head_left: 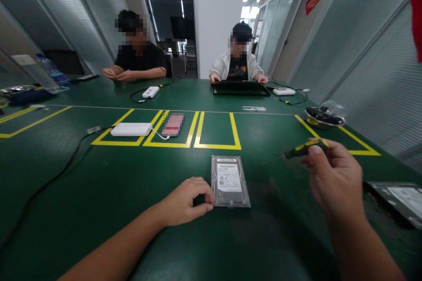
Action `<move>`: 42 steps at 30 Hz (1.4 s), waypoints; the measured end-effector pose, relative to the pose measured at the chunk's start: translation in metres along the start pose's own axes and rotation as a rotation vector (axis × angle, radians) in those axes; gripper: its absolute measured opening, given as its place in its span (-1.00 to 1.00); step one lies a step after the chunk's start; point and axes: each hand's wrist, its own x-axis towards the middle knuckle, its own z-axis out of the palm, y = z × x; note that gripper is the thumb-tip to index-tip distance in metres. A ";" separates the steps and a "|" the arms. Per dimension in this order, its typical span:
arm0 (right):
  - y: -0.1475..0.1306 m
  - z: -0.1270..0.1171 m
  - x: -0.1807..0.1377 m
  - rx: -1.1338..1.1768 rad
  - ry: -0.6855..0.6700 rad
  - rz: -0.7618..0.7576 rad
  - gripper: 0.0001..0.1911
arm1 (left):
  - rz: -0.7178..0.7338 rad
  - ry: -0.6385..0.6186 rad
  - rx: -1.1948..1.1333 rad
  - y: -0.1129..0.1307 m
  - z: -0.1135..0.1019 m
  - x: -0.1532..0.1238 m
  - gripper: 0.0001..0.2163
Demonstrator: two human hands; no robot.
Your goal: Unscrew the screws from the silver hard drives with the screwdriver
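Observation:
A hard drive lies label up on the green table in front of me. My left hand is closed at its lower left edge, thumb and curled fingers pinching the side near the corner. My right hand is raised to the right of the drive, apart from it. Between its thumb and fingers is a screwdriver with a dark green and yellow handle, its thin shaft pointing left.
A second drive-like device lies at the right edge. Yellow tape marks squares beyond the drive. A white power bank is cabled to a phone. A bowl of dark items stands right. Two people sit opposite, one holding a black panel.

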 end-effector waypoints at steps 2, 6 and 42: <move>-0.004 0.007 -0.006 0.062 -0.028 -0.009 -0.63 | 0.002 -0.002 -0.001 0.000 0.000 0.000 -0.95; -0.023 0.023 -0.022 0.140 -0.173 -0.039 -0.69 | 0.005 -0.005 -0.003 -0.002 0.000 0.000 -0.95; -0.037 0.092 -0.065 0.060 -0.687 -0.502 -0.66 | -0.011 0.004 -0.013 -0.005 -0.001 0.000 -0.94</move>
